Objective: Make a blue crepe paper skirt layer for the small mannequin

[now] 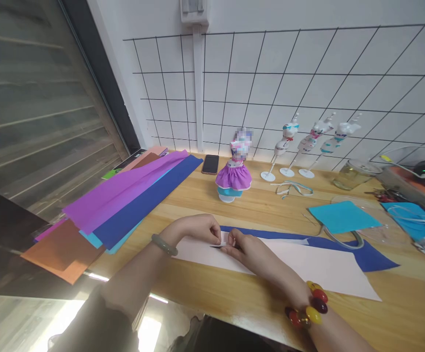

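A long pale pink sheet, which may be cloth or paper, lies over a dark blue sheet near the table's front. My left hand, with a jade-coloured bangle at its wrist, has its fingers closed in a pinch at the pink sheet's upper left part. Close beside it on the right, my right hand pinches the same part between thumb and fingers. Between the fingertips a narrow lifted fold shows, with a dark gap under it. My fingers hide most of that spot. A beaded bracelet circles my right wrist.
Purple fabric and other coloured sheets lie at left. A phone and a small dress form in a purple skirt stand behind my hands. Bare mini dress forms, a glass jar and a turquoise square are at right.
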